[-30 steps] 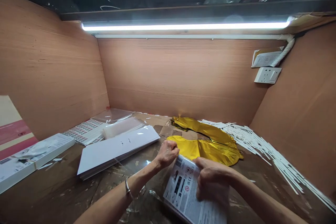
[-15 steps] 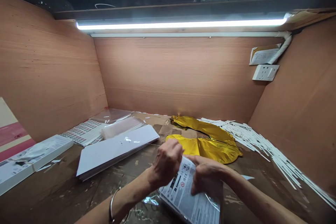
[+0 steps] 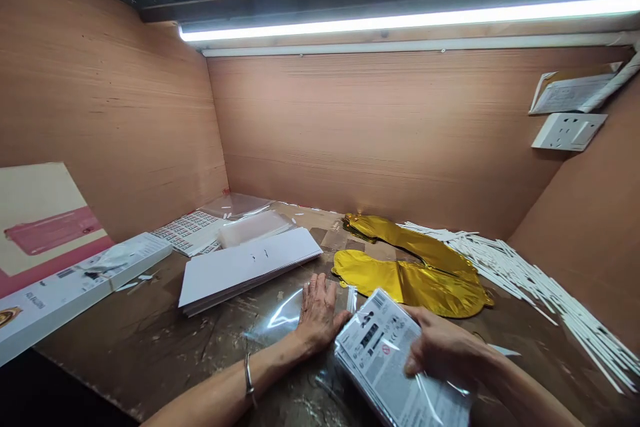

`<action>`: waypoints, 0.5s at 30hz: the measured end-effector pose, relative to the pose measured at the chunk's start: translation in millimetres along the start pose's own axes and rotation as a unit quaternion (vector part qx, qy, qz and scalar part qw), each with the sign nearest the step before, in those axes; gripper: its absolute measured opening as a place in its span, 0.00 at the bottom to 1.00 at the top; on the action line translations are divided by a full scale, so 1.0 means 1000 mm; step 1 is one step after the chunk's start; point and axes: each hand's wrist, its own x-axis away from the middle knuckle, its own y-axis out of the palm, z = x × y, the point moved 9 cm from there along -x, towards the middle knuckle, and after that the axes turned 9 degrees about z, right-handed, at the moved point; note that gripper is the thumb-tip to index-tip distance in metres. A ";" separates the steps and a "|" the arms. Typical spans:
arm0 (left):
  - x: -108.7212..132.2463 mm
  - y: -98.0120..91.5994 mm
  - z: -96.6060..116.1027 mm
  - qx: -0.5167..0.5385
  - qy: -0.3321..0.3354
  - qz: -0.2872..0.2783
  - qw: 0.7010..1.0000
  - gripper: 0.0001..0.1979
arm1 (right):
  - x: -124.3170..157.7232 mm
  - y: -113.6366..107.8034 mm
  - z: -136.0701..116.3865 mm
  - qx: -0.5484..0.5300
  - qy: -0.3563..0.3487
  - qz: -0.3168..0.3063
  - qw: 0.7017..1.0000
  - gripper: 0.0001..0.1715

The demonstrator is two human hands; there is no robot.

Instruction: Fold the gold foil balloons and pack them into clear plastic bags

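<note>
My left hand [image 3: 318, 312] lies flat with fingers stretched out on a clear plastic bag [image 3: 280, 320] spread on the brown table. My right hand [image 3: 440, 347] rests on a printed white card pack in clear film [image 3: 385, 353], fingers curled over its right edge. The pack lies flat just right of my left hand. Behind both hands lie folded gold foil balloons [image 3: 415, 267].
A stack of white cards [image 3: 245, 267] lies left of centre, with clear sleeves [image 3: 253, 227] and sticker sheets [image 3: 187, 230] behind it. A long white box [image 3: 75, 283] sits at far left. Several white straws [image 3: 540, 287] fan along the right wall. A wall socket [image 3: 567, 130] is upper right.
My left hand let go of the pack's top edge and moved down-left, flattening onto the clear bag. The pack now lies lower under my right hand. The camera turned left.
</note>
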 end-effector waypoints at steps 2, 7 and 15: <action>-0.002 0.007 0.010 0.042 0.045 -0.019 0.998 0.18 | 0.020 -0.004 0.001 -0.050 0.001 0.013 0.999 0.41; 0.000 0.023 0.052 0.195 0.201 -0.126 0.952 0.12 | 0.055 -0.016 0.005 -0.107 -0.007 0.024 0.994 0.40; 0.002 0.015 0.057 0.281 0.192 -0.177 0.924 0.05 | 0.035 -0.033 0.026 -0.112 -0.026 0.073 0.991 0.41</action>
